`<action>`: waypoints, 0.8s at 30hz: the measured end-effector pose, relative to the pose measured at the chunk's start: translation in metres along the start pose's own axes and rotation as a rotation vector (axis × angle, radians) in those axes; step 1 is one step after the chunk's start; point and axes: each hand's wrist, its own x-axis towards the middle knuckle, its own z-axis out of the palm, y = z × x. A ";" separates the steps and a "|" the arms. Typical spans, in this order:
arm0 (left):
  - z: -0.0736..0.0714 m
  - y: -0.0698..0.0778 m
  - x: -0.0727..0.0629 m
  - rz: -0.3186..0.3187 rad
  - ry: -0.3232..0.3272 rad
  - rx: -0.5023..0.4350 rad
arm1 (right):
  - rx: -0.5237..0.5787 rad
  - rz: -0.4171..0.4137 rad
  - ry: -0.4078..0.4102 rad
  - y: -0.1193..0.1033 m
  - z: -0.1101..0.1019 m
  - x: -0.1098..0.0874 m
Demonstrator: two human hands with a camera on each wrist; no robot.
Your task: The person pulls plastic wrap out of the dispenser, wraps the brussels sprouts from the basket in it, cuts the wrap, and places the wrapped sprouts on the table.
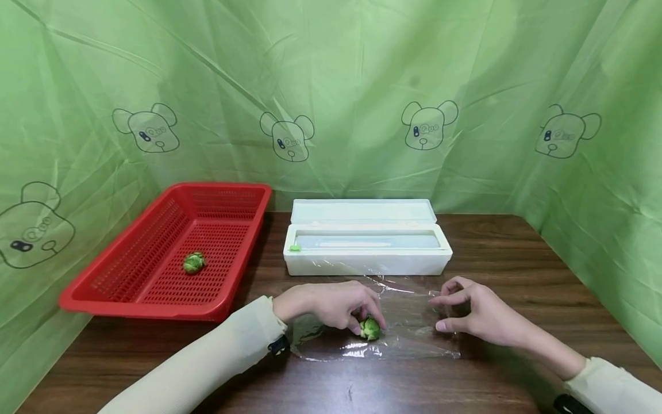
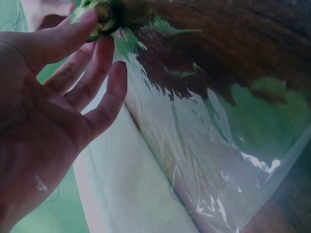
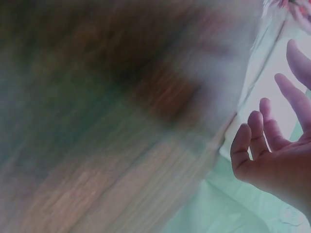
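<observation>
Currently, your left hand [image 1: 343, 305] pinches the Brussels sprout [image 1: 370, 330] over the cling film [image 1: 411, 330], presumably for steadiness; your right hand [image 1: 482, 314], fingers apart, flanks the film's right edge.

Table [image 1: 517, 253] under basket [image 1: 155, 310], box [image 1: 367, 266], film [image 1: 408, 345]

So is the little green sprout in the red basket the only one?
No, the left hand pinches another sprout, besides the basket sprout in the red basket.
</observation>
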 end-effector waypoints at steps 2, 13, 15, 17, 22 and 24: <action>0.000 -0.001 0.000 0.001 0.000 0.002 | 0.008 -0.020 -0.014 -0.005 0.000 -0.005; 0.003 -0.002 -0.002 0.012 0.012 0.001 | -0.023 -0.173 -0.054 -0.011 0.007 -0.033; 0.003 -0.002 -0.003 0.007 0.017 -0.004 | -0.035 -0.182 -0.062 -0.010 0.008 -0.036; 0.004 -0.001 -0.004 0.004 0.022 -0.003 | -0.040 -0.185 -0.068 -0.009 0.008 -0.037; 0.004 -0.001 -0.005 0.008 0.030 0.010 | -0.039 -0.187 -0.069 -0.004 0.009 -0.040; 0.004 -0.001 -0.005 0.016 0.036 0.022 | -0.041 -0.190 -0.066 -0.002 0.010 -0.041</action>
